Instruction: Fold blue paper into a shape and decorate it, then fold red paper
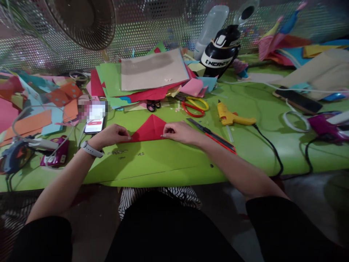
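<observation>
A sheet of red paper (148,130), folded into a triangle with its peak pointing away from me, lies on the green table. My left hand (116,134), with a white watch band at the wrist, pinches its left corner. At the lower right edge my right hand (176,131) grips the paper between thumb and fingers. Beyond the paper are small black scissors (153,106) and a pair with red and yellow handles (195,106). A red-and-black utility knife (214,136) rests right of my right hand, and past it a yellow glue gun (233,117).
A phone (95,117) lies beyond my left wrist. Stacked coloured sheets (155,71) and a black bottle (220,52) stand at the back. Paper scraps (40,105) crowd the left side. A purple power strip (56,151) sits at left; the glue gun's cord (268,147) runs to the front edge.
</observation>
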Demonstrator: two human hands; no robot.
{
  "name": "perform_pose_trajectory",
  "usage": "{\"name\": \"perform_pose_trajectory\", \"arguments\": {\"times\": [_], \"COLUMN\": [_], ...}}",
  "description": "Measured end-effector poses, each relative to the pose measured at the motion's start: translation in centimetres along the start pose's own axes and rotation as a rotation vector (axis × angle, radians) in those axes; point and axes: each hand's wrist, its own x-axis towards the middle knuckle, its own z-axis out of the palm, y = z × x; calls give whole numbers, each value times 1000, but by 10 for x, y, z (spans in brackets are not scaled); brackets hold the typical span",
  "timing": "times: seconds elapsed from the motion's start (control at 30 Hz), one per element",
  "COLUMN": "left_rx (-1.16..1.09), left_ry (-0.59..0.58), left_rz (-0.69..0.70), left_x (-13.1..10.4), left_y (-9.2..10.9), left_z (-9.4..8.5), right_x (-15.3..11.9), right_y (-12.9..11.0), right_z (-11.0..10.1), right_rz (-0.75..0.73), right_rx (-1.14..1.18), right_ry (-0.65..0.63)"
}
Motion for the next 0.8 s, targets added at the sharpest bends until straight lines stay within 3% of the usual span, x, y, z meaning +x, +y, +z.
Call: {"name": "perform_pose_trajectory", "arguments": {"times": [0.3, 0.57, 0.8], "left_rx": [4, -11, -22], "left_ry": [-30, 25, -7], "left_rz": [-121, -99, -126], "left_x": [-1, -5, -6], "left_y": [-4, -4, -1], "left_z": [-5, 0, -4], "right_x": [0, 0, 1], "right_y": [3, 3, 2], "right_z": [0, 0, -1], "right_rz": [-6, -3, -9], "right_rx": [14, 41, 14], "right_ry": [-31, -30, -15]}}
